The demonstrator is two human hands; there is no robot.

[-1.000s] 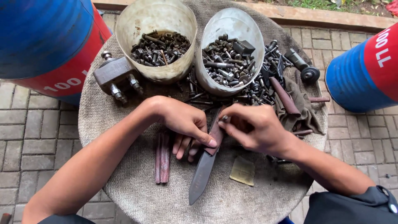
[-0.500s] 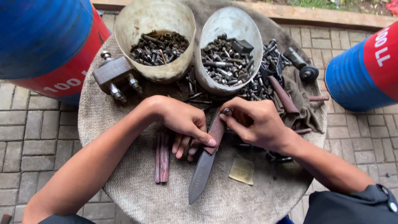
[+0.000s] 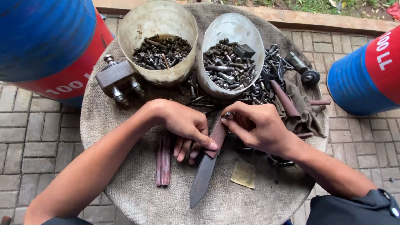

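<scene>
A long dark knife (image 3: 204, 175) lies on a round cloth-covered table (image 3: 133, 196), blade pointing toward me, reddish handle up between my hands. My left hand (image 3: 183, 125) presses on the handle with its thumb and fingers. My right hand (image 3: 256, 127) pinches a small metal bolt (image 3: 228, 115) at the top end of the handle. Just behind my hands stand two pale plastic tubs (image 3: 156, 25) (image 3: 233, 29) filled with dark bolts and nuts.
Loose bolts and metal parts (image 3: 266, 89) lie scattered at the table's back right beside a brown rag (image 3: 304, 108). A metal clamp block (image 3: 114, 79) sits at the left. Two reddish strips (image 3: 163, 160) and a brass plate (image 3: 243, 174) lie near the knife. Blue drums (image 3: 41, 37) (image 3: 366, 71) flank the table on brick paving.
My right hand has shifted slightly left and up along the knife handle with the small bolt. My left hand and the knife stay where they were.
</scene>
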